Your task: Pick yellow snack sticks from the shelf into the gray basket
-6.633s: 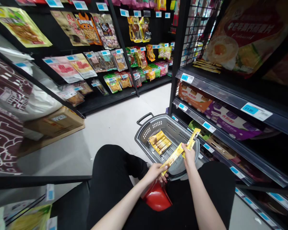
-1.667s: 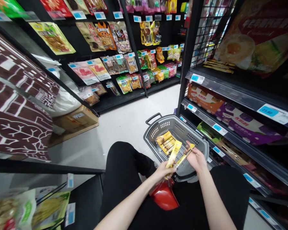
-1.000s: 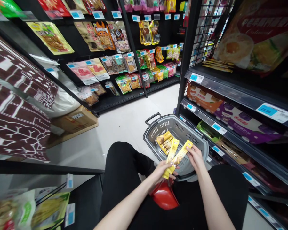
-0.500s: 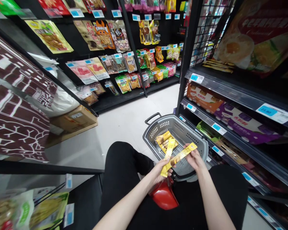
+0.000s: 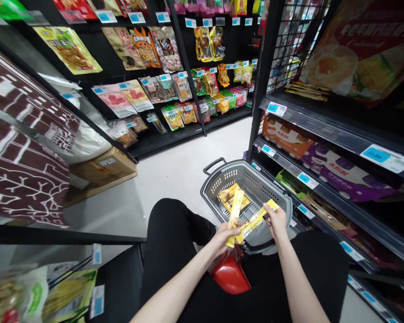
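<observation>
The left hand (image 5: 226, 234) grips the lower end of a narrow yellow packet (image 5: 234, 215), fingers closed round it, so the packet stands nearly upright. The right hand (image 5: 276, 220) pinches the upper end of a second yellow packet (image 5: 254, 221), which slants down to the left until its lower end meets the left hand just beside the first packet. Both packets are held over the near rim of a grey basket (image 5: 218, 181) that sits on the floor against the shelf (image 5: 326, 134) on the right. More yellow packets (image 5: 226, 195) lie flat inside the basket. A red object (image 5: 230, 274) rests on the person's lap below the hands.
</observation>
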Tool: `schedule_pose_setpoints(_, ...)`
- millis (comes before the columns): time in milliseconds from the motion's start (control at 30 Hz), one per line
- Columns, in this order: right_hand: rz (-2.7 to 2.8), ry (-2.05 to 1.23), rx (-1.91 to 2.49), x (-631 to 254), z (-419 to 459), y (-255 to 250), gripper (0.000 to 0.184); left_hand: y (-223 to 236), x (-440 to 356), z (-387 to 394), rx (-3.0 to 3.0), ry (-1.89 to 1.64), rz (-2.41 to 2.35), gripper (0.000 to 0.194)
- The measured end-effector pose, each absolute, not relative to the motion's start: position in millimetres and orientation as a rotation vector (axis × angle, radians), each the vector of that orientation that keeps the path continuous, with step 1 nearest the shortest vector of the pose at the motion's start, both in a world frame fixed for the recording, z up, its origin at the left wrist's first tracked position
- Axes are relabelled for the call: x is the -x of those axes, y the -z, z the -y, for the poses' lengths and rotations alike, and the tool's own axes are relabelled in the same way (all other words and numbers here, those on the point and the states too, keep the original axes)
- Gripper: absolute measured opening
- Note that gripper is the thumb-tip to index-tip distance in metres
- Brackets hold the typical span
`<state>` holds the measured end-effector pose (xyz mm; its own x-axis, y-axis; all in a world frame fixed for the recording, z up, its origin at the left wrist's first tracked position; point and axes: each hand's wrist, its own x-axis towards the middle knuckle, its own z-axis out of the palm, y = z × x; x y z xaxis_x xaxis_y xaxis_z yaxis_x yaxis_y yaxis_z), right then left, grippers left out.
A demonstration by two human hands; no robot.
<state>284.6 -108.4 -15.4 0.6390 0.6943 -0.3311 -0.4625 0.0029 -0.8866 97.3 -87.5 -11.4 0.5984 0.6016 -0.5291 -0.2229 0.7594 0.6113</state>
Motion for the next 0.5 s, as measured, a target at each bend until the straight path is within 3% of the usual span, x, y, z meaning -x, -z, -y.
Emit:
schedule_pose_setpoints(267,0.206,-0.888,1.389,-286.1,106.9,17.4,0.043,7.4,-100.6,90.7,-0.646,-0.479,-0.866,0.039)
schedule_pose_setpoints(500,0.262,-1.039,1.208,-285.5,109.4,12.0,0.042,10.7,-97.3,91.4,-0.433,-0.353,-0.699,0.04)
